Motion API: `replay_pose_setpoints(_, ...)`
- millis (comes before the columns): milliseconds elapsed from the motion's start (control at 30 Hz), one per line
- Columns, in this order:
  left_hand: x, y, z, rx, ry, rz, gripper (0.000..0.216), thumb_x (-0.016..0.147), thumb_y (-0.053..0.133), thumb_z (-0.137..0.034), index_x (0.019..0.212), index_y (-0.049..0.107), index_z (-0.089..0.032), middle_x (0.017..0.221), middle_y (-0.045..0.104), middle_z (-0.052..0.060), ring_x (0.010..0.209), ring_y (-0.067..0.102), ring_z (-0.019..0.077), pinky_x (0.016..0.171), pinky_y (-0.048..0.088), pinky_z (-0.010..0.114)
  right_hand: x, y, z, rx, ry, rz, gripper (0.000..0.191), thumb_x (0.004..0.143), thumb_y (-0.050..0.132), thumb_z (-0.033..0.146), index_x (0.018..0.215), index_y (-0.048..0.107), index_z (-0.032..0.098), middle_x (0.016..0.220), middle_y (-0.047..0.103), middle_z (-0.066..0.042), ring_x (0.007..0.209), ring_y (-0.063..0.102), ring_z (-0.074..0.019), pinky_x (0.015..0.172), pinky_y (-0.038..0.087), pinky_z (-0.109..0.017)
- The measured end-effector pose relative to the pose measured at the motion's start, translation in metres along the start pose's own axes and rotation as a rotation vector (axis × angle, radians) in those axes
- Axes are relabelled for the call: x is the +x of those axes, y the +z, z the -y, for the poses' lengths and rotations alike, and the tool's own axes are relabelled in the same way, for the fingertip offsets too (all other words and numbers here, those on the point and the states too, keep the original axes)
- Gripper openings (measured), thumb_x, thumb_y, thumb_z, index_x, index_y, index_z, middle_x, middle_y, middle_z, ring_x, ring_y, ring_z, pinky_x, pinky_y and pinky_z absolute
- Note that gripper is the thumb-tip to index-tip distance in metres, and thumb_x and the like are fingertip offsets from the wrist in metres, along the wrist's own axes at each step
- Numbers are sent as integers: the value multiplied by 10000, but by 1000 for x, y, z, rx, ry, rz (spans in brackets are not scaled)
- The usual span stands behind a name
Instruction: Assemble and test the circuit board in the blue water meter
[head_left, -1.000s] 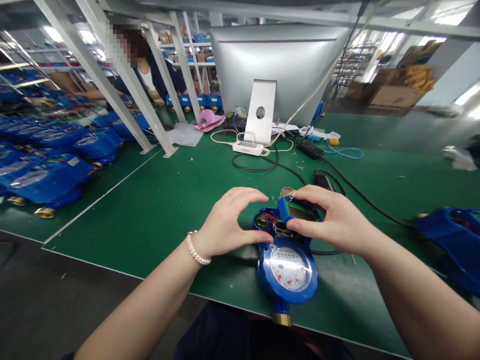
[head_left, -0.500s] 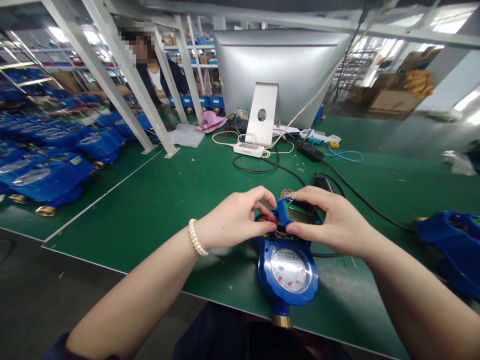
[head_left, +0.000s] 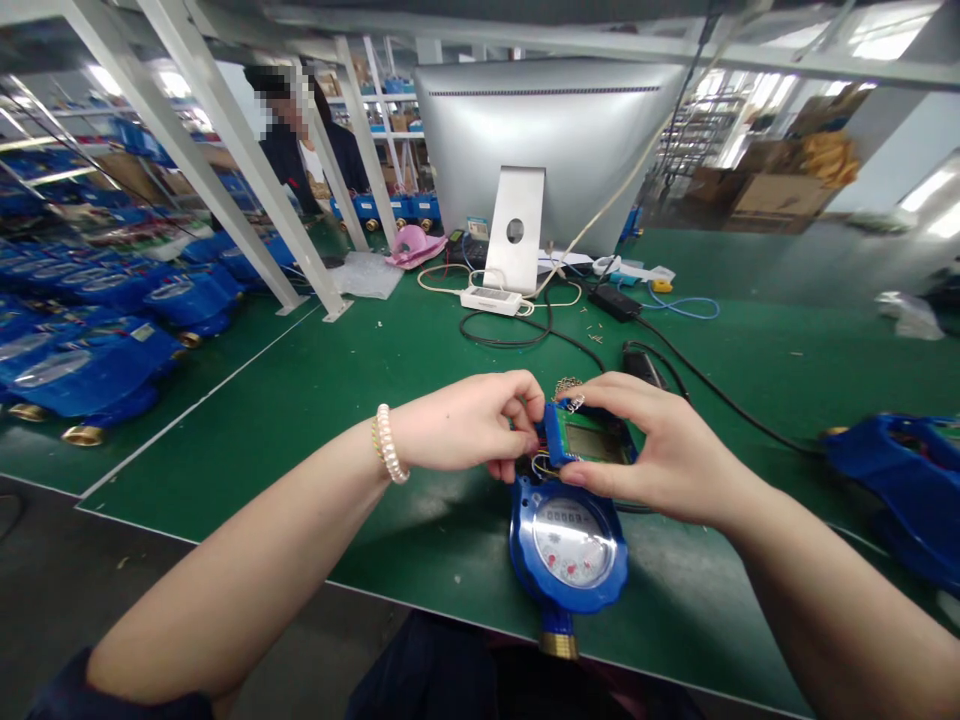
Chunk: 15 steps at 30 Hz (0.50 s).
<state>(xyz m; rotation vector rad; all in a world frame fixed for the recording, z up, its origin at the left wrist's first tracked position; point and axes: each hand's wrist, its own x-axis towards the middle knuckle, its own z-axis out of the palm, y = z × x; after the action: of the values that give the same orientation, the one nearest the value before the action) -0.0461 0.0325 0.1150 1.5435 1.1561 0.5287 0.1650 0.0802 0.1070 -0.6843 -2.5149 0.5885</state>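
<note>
A blue water meter (head_left: 568, 545) with a round dial and a brass end lies at the near edge of the green bench mat (head_left: 360, 400). My right hand (head_left: 660, 455) grips a small blue module with a green screen (head_left: 585, 438) above the meter's open top. My left hand (head_left: 472, 420), with a pearl bracelet at the wrist, has its fingers curled and pinched at the red and yellow wires beside that module.
The back of a silver monitor (head_left: 547, 140) stands behind, with a white adapter (head_left: 491, 298) and black cables (head_left: 675, 355). Another blue meter (head_left: 892, 490) lies at the right. Several blue meters (head_left: 90, 350) fill the left bench. A person (head_left: 300, 140) works behind the white frame posts.
My left hand closed from a loose curve and moved right into the meter's wiring. The module in my right hand tilted flatter over the meter.
</note>
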Motion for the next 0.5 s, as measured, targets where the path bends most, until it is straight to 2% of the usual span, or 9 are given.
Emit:
replay_pose_setpoints(233, 2, -8, 0, -20, -13, 52, 98, 805, 564, -139, 881, 504, -150, 747, 659, 37, 655, 663, 155, 626, 552, 281, -7, 1, 0, -15, -39, -32, 544, 689, 736, 482, 1110, 598, 167, 1069, 625, -103, 964, 603, -231, 859, 504, -363)
replay_pose_setpoints(400, 3, -9, -7, 79, -22, 104, 112, 777, 527, -132, 876, 580, -137, 754, 660, 38, 665, 659, 162, 615, 537, 261, -7, 0, 0, -47, -64, -60, 524, 704, 725, 471, 1113, 586, 175, 1062, 629, -110, 962, 609, -239, 845, 516, -369)
replay_pose_setpoints(500, 0, -7, -9, 147, -22, 91, 150, 771, 493, -152, 842, 625, -147, 719, 642, 11, 642, 643, 148, 590, 517, 226, -7, 1, 0, -86, -86, -64, 531, 714, 715, 463, 1135, 576, 171, 1072, 624, -119, 971, 609, -248, 844, 522, -378)
